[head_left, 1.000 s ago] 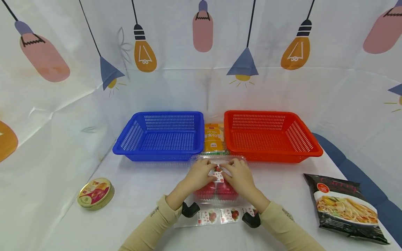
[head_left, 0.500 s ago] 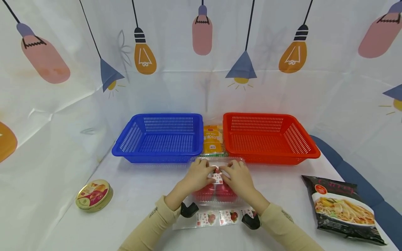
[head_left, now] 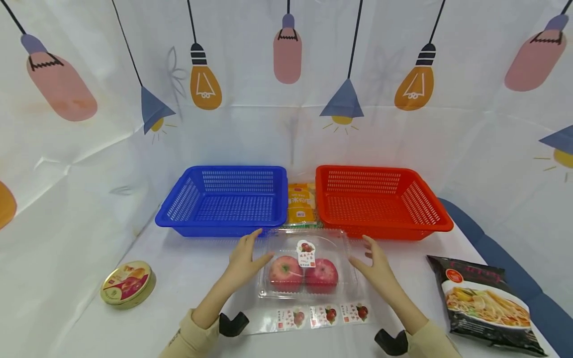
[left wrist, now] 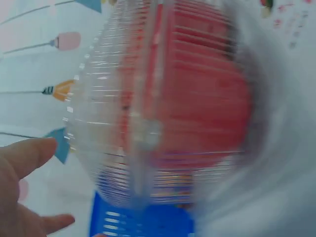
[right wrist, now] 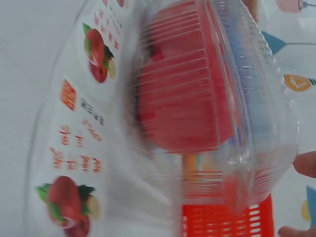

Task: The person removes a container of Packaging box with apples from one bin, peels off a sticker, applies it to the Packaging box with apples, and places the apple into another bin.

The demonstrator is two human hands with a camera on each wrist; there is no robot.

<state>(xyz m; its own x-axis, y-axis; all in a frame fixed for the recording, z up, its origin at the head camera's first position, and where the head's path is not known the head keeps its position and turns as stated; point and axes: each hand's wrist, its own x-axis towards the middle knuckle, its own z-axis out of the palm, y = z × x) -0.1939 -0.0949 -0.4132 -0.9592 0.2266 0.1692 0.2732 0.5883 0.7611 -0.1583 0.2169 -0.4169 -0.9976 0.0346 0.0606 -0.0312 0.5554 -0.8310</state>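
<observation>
- Now both hands have lifted off the clear plastic clamshell box of two red apples (head_left: 307,268), which sits on the white table (head_left: 201,278) before the baskets.
- Left hand (head_left: 243,258) and right hand (head_left: 378,263) flank it, fingers spread, holding nothing.

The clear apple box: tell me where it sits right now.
In the head view the clear apple box sits mid-table between the open left hand and right hand, just in front of the blue basket and red basket.
</observation>
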